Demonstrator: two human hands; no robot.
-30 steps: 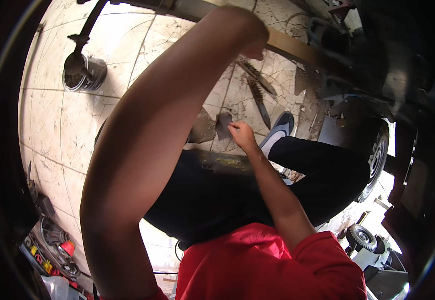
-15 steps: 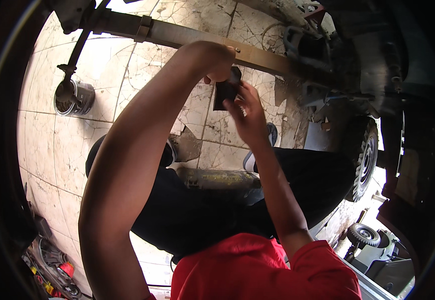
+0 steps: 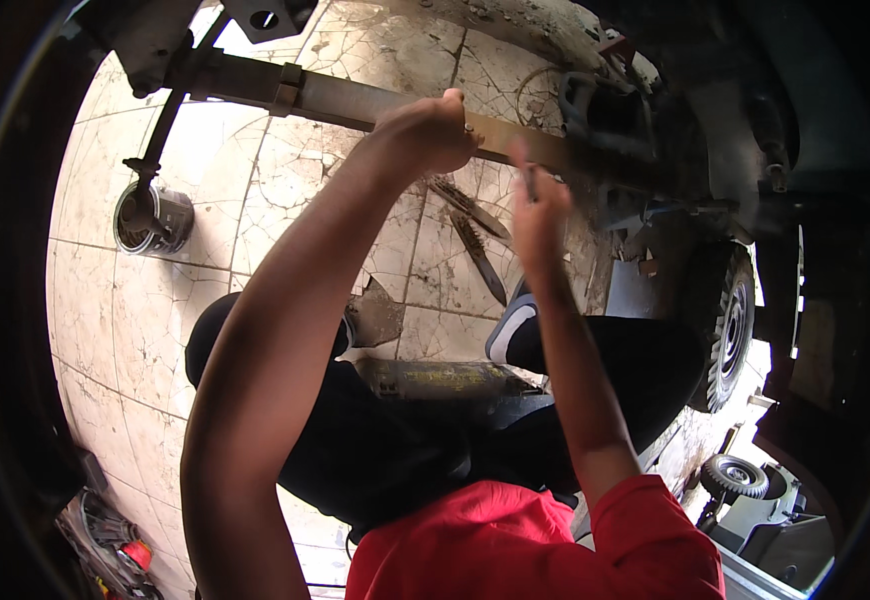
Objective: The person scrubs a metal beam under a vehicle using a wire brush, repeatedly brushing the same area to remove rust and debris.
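Note:
A long metal bar (image 3: 350, 102), grey at left and brownish at right, crosses the upper view. My left hand (image 3: 427, 135) is closed around its middle, thumb up, the fingers partly hidden. To the right, just below the bar, my right hand (image 3: 543, 205) is closed on a small dark piece (image 3: 530, 184). Motion blurs its fingertips, and the kind of piece cannot be made out. On the tiles below the bar, between the hands, lie two long wire brushes, one upper (image 3: 470, 207) and one lower (image 3: 477, 262).
A metal can (image 3: 170, 215) stands on the tiled floor at left, beneath a hanging dark rod (image 3: 162, 125). Near my legs lies a worn cylinder (image 3: 445, 380). A treaded wheel (image 3: 733, 325) is at right. Dark vehicle parts (image 3: 725, 100) overhang the upper right.
My hands have moved apart, the left onto the bar and the right rightward. The larger dark piece between them no longer shows in that place; the brushes have come into view.

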